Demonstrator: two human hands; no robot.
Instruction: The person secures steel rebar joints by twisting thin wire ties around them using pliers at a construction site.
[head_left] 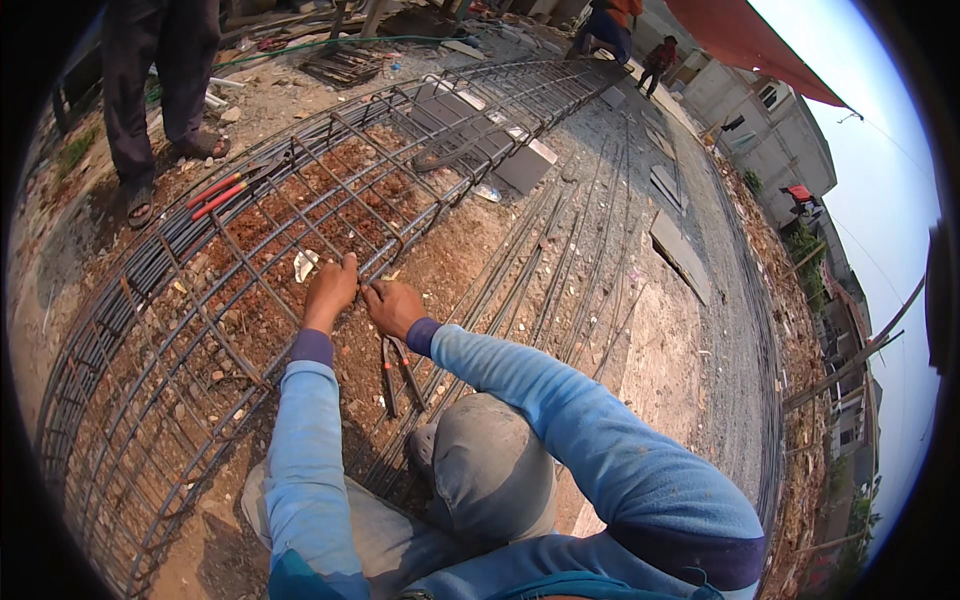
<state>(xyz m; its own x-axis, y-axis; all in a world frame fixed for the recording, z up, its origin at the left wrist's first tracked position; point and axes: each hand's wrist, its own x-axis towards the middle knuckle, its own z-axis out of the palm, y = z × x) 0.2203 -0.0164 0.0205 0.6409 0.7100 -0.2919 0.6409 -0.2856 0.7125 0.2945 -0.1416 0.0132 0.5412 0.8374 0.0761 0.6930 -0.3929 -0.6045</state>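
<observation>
Over reddish soil (462, 250), the near edge of the long grey steel-bar cage (400, 240) is apparently being worked by the curled left hand (333, 290) and right hand (394, 306), their pinched item untellable, steady fingertip control seemingly being needed next.

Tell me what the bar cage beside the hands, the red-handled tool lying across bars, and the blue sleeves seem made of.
Bar cage: probably steel, dull grey; slim, stiff bars bent squarely at corners.
Red-handled tool: head likely dark metal; smooth handles perhaps plastic-coated, given their even, bright red.
Blue sleeves: matte, soft fabric, shown by the creases; exact fibre can't be told.
</observation>
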